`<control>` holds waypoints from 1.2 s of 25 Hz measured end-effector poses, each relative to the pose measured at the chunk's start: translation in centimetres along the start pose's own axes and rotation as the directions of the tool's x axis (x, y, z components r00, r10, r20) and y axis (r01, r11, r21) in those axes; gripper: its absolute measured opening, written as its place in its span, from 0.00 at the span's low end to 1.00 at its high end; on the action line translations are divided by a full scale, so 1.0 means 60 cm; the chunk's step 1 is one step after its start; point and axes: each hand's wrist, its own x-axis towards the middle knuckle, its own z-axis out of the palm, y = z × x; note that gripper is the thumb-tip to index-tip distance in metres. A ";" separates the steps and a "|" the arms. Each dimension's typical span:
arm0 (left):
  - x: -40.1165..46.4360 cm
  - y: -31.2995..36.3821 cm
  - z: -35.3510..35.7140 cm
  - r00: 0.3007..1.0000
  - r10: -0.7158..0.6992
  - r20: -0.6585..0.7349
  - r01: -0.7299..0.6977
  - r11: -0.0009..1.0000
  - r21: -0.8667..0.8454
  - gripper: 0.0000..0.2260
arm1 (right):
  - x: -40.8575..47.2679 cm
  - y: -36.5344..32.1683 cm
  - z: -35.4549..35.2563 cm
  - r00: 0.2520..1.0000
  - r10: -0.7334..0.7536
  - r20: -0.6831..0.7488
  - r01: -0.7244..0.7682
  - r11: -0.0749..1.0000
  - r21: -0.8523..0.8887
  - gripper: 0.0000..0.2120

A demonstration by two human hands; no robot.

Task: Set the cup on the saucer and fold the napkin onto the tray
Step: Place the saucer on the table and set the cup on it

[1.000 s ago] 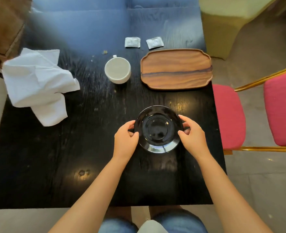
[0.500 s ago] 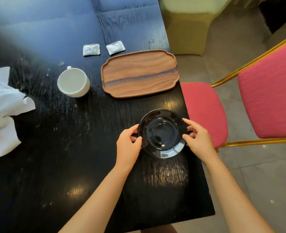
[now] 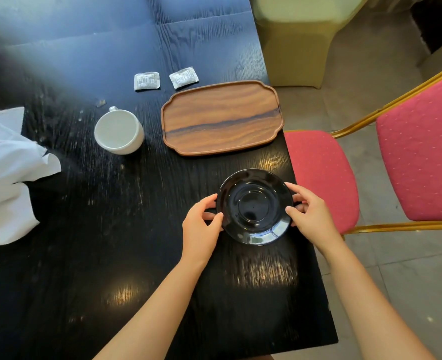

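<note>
A glossy black saucer [image 3: 253,206] lies on the black table near its right edge. My left hand [image 3: 201,224] grips its left rim and my right hand [image 3: 310,214] grips its right rim. Farther back and to the left stands an empty white cup [image 3: 118,131], upright, with its handle pointing away from me. An empty wooden tray [image 3: 222,118] lies to the right of the cup. A crumpled white napkin [image 3: 7,172] rests at the left edge of the view, partly cut off.
Two small white sachets [image 3: 147,80] [image 3: 184,77] lie behind the tray. A red chair with a gold frame [image 3: 321,175] stands right beside the table's right edge [image 3: 305,229]. A yellow-green covered seat [image 3: 295,40] is at the back right.
The view has swung to the right, so the napkin and cup now sit further left in the frame. Both hands have kept their hold on the saucer.
</note>
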 end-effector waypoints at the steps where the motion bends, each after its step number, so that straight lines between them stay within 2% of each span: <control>1: 0.000 -0.003 0.000 1.000 0.001 -0.002 -0.001 1.000 -0.002 0.19 | -0.001 -0.001 0.000 1.000 0.004 0.001 -0.004 1.000 0.006 0.27; 4: 0.000 -0.003 0.000 1.000 0.010 -0.003 -0.010 1.000 -0.003 0.19 | -0.003 -0.008 -0.003 0.999 0.022 0.031 -0.022 1.000 0.015 0.27; 7: 0.000 0.009 -0.016 0.998 0.038 0.053 -0.041 0.998 0.043 0.19 | -0.004 -0.022 -0.010 0.999 0.043 0.026 -0.039 0.991 -0.127 0.25; 8: 0.000 0.012 -0.028 0.995 0.054 0.083 -0.059 0.996 0.067 0.19 | -0.006 -0.029 -0.012 0.999 0.014 -0.038 -0.022 0.977 -0.213 0.24; 10: 0.003 0.015 -0.061 0.987 0.112 0.116 -0.128 0.982 0.136 0.18 | -0.009 -0.050 -0.010 0.975 -0.134 -0.177 0.057 0.922 -0.382 0.21; 12: 0.015 0.014 -0.107 0.972 0.215 0.098 -0.234 0.931 0.279 0.17 | -0.002 -0.088 0.013 0.939 -0.287 -0.188 0.167 0.861 -0.480 0.19; 15: 0.059 0.013 -0.188 0.930 0.369 -0.003 -0.316 0.801 0.508 0.22 | 0.036 -0.170 0.094 0.877 -0.481 0.002 0.410 0.744 -0.528 0.21; 18: 0.122 0.018 -0.256 0.894 0.439 -0.088 -0.270 0.685 0.677 0.29 | 0.086 -0.246 0.191 0.769 -0.608 0.197 0.603 0.587 -0.541 0.25; 20: 0.159 0.020 -0.286 0.898 0.435 -0.062 -0.235 0.595 0.769 0.31 | 0.116 -0.281 0.251 0.706 -0.642 0.300 0.678 0.491 -0.547 0.28; 23: 0.200 0.012 -0.308 0.919 0.394 0.026 -0.232 0.484 0.844 0.26 | 0.148 -0.307 0.319 0.598 -0.679 0.426 0.778 0.363 -0.513 0.27; 25: 0.213 0.007 -0.314 0.897 0.439 0.052 -0.262 0.433 0.862 0.18 | 0.162 -0.311 0.344 0.555 -0.691 0.464 0.813 0.330 -0.480 0.19; 27: 0.217 -0.001 -0.315 0.859 0.511 0.036 -0.292 0.431 0.854 0.13 | 0.172 -0.311 0.354 0.522 -0.708 0.476 0.831 0.298 -0.470 0.09; 28: 0.217 -0.006 -0.314 0.850 0.526 0.035 -0.315 0.454 0.834 0.12 | 0.177 -0.310 0.355 0.496 -0.723 0.481 0.842 0.266 -0.470 0.07; 30: 0.215 -0.018 -0.307 0.860 0.510 -0.020 -0.344 0.609 0.715 0.12 | 0.190 -0.308 0.357 0.425 -0.756 0.497 0.867 0.183 -0.463 0.10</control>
